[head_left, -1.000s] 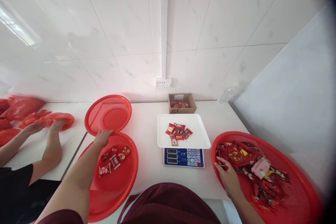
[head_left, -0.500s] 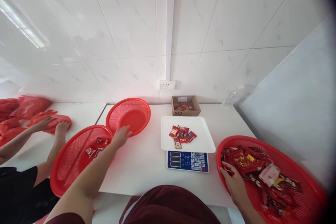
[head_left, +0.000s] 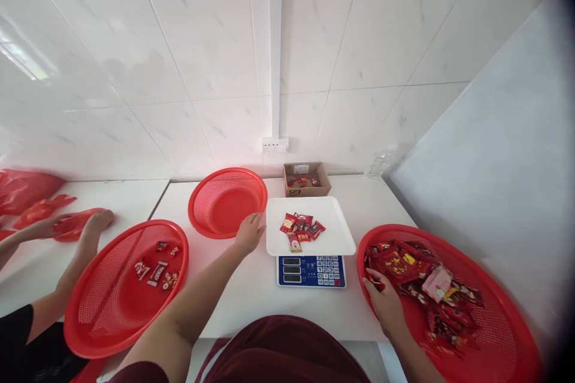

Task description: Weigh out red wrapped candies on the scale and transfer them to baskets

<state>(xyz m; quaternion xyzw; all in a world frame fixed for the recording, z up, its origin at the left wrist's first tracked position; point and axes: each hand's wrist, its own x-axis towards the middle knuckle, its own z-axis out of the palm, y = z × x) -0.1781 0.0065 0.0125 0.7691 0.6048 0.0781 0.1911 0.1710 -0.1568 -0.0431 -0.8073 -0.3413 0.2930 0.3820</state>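
My left hand (head_left: 250, 233) is over the front right rim of the far red basket (head_left: 197, 218), fingers stretched out and nothing seen in them. To its right, a white weighing tray (head_left: 336, 233) carries several small wrapped candies (head_left: 302, 228) on a scale with a blue keypad (head_left: 311, 270). My right hand (head_left: 387, 305) is closed at the left rim of the right-hand red basket (head_left: 507, 305). Between its thumb and fingers shows a small dark red candy packet (head_left: 376, 282), partly hidden. Many red packets (head_left: 404, 260) and a pink one (head_left: 437, 284) fill that basket.
A cardboard box (head_left: 306, 190) with red packets stands behind the scale, near a clear plastic container (head_left: 380, 164). Another red basket (head_left: 92, 329) at left holds several candies. Farther left, a co-worker's hands (head_left: 96, 221) handle a red plastic bag (head_left: 74, 226).
My left hand has moved right from between the two left baskets. The far basket has shifted right, apart from the left one. My right hand stays at its basket's rim; the view has turned slightly right.
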